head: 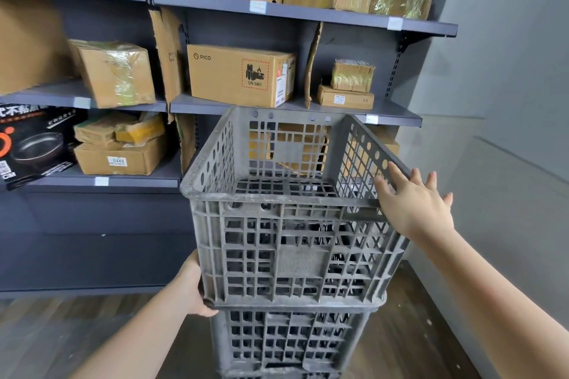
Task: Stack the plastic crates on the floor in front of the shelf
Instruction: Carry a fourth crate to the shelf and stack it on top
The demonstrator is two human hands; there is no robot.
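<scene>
A grey lattice plastic crate (289, 243) sits on top of a second grey crate (289, 344), forming a stack on the wooden floor in front of the shelf. The top crate is empty and slightly turned relative to the one below. My left hand (194, 289) grips the top crate's lower left corner. My right hand (412, 203) rests flat against its upper right rim, fingers spread. The lower part of the stack runs out of view at the bottom.
A dark grey shelf unit (292, 12) stands right behind the stack, loaded with cardboard boxes, among them a PICO box (237, 74) and a black pan box (34, 144). A grey wall (508, 71) closes the right side. Wooden floor (77, 332) lies to the left.
</scene>
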